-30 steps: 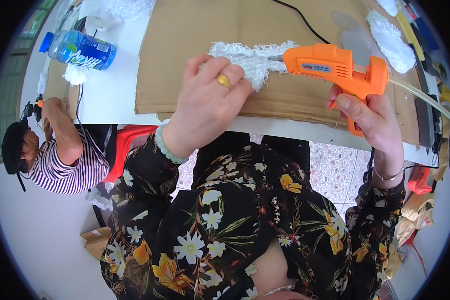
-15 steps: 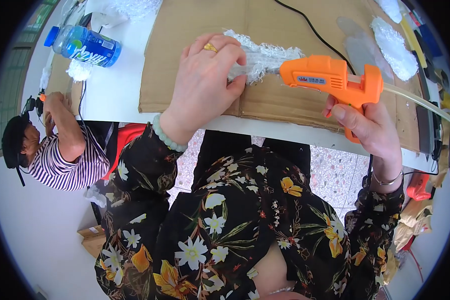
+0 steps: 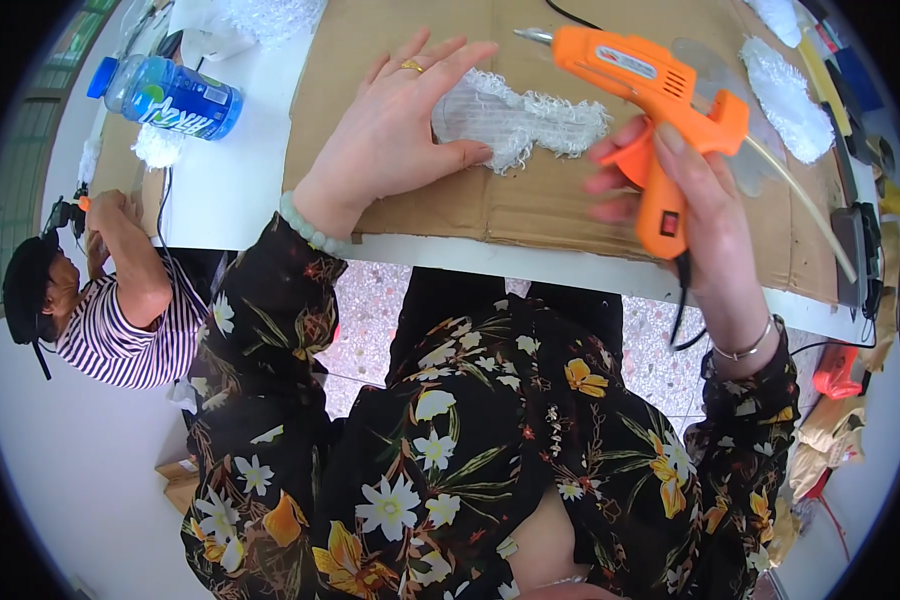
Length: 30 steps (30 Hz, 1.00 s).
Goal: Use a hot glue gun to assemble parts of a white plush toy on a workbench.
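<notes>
On the cardboard [image 3: 425, 210] covering the desk [image 3: 260, 175], I see the white fringed cloth [image 3: 560, 125] lying flat. The left hand [image 3: 395, 140], fingers spread, has its thumb over the cloth's near edge; the right hand [image 3: 710, 215] grips the orange glue gun [image 3: 670, 95], nozzle [image 3: 533, 36] clear of the cloth. I'd judge the cloth light and soft, best pinched at its edges; the stiffer gun, by its handle [image 3: 660, 205].

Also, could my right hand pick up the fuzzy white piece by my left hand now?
Probably not: your right hand holds the orange glue gun, so it looks occupied, though the right end of the fuzzy white piece lies uncovered, away from your left hand.
</notes>
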Each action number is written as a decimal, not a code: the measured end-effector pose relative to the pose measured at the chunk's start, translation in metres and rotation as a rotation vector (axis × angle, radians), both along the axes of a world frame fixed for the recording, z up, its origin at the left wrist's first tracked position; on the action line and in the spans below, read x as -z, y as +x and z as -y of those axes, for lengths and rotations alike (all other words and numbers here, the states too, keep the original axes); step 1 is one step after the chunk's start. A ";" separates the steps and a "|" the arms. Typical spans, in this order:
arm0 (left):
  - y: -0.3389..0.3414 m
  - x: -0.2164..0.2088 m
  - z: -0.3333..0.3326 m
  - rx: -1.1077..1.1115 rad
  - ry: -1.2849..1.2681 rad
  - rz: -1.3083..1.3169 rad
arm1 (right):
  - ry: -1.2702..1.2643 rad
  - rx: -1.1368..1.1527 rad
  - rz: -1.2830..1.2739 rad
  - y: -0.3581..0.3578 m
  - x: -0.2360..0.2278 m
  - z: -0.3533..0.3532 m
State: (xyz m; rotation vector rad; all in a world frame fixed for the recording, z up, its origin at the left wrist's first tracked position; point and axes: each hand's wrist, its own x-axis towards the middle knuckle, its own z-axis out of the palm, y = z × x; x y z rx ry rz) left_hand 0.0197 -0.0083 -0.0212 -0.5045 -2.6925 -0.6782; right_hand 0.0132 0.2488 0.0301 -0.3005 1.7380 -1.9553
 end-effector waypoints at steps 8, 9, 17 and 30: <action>-0.001 -0.006 0.003 0.033 -0.047 0.037 | -0.031 0.009 0.093 0.005 0.000 0.044; -0.003 -0.004 0.003 0.034 -0.037 0.037 | -0.020 0.010 0.094 0.005 0.001 0.046; -0.008 -0.007 0.005 -0.079 0.069 0.079 | -0.195 0.148 0.125 0.002 0.002 0.056; -0.010 -0.011 0.004 -0.072 0.105 0.064 | -0.281 0.279 0.058 -0.007 0.009 0.074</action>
